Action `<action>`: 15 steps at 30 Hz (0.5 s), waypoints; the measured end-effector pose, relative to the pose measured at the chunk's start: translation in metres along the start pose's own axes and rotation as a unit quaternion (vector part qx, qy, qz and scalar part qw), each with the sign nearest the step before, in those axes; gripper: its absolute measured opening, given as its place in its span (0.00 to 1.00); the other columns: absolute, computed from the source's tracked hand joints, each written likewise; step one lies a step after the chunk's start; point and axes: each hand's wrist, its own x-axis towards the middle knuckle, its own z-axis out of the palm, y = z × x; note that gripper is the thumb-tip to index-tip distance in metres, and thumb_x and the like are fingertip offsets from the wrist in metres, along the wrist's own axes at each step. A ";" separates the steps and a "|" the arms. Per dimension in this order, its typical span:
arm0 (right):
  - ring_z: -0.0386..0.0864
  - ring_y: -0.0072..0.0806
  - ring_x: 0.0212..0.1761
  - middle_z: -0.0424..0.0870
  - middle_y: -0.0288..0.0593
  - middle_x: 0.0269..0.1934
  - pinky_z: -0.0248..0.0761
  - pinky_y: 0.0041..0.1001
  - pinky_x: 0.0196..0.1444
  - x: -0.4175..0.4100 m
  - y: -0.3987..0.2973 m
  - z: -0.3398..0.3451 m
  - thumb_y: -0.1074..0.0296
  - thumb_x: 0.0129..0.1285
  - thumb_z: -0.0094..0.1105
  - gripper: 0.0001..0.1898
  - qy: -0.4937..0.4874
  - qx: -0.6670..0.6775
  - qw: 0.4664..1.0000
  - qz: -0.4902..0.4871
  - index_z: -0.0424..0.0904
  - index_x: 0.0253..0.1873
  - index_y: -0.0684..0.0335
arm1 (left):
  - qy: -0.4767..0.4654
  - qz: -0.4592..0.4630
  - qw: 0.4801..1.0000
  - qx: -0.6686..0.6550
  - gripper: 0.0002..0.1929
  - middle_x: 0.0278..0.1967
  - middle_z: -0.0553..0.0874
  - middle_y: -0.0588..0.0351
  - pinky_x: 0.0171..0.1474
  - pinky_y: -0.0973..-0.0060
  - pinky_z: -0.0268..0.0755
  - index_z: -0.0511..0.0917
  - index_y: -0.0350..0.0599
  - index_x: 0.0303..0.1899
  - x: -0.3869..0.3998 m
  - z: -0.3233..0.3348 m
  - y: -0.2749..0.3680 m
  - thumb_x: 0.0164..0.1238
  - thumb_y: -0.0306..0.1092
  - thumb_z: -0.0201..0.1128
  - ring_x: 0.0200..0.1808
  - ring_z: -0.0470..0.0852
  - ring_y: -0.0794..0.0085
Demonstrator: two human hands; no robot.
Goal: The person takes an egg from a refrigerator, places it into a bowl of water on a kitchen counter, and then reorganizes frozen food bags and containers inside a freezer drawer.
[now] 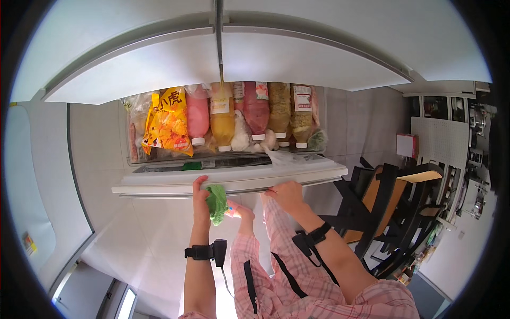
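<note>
A white refrigerator drawer (235, 181) is pulled out before me, full of food. My left hand (201, 199) holds a crumpled green cloth (217, 204) and rests against the drawer front, its fingers at the top edge. Farther right, my right hand (287, 194) grips the lower edge of the same front. Inside lie a yellow-orange printed food bag (169, 123), a pink bottle (197, 115), a yellow bottle (221, 123), a red bottle (255, 111) and brownish bottles (301, 119), caps towards me. A clear plastic bag (285, 157) hangs over the drawer's front rim.
Above the drawer are two white refrigerator doors (131, 60). Black-framed chairs (374, 207) stand at the right, beside a white table (454, 239) with items. A pink-edged box (406, 145) is farther back. My legs (279, 239) are close below the drawer.
</note>
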 end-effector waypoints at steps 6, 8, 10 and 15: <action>0.82 0.45 0.32 0.84 0.46 0.28 0.74 0.41 0.35 -0.008 0.005 -0.012 0.55 0.61 0.61 0.12 0.015 0.061 0.995 -0.081 0.85 0.35 0.57 | 0.011 -0.050 0.998 -0.029 0.10 0.39 0.78 0.59 0.42 0.78 0.71 0.74 0.48 0.51 0.004 0.001 0.004 0.73 0.32 0.51 0.39 0.76 0.77; 0.82 0.46 0.33 0.84 0.47 0.29 0.74 0.42 0.35 -0.007 0.001 -0.031 0.57 0.61 0.60 0.11 0.055 0.089 0.994 -0.033 0.85 0.35 0.58 | 0.021 -0.059 0.998 0.008 0.08 0.37 0.78 0.60 0.39 0.79 0.71 0.74 0.49 0.50 0.004 0.003 0.005 0.74 0.32 0.51 0.36 0.77 0.78; 0.82 0.46 0.35 0.84 0.47 0.30 0.73 0.42 0.36 0.011 0.002 -0.049 0.59 0.61 0.60 0.10 0.100 0.117 0.988 0.016 0.84 0.35 0.59 | 0.039 -0.044 0.998 0.017 0.07 0.34 0.78 0.60 0.35 0.80 0.71 0.74 0.49 0.48 0.005 0.008 0.007 0.74 0.29 0.51 0.32 0.77 0.78; 0.82 0.47 0.36 0.85 0.48 0.32 0.74 0.42 0.38 0.100 0.024 -0.050 0.60 0.60 0.62 0.11 0.151 0.119 0.981 0.013 0.83 0.36 0.62 | 0.054 -0.026 0.995 0.079 0.06 0.38 0.78 0.60 0.39 0.78 0.71 0.72 0.49 0.48 0.011 0.005 -0.010 0.76 0.31 0.50 0.37 0.76 0.77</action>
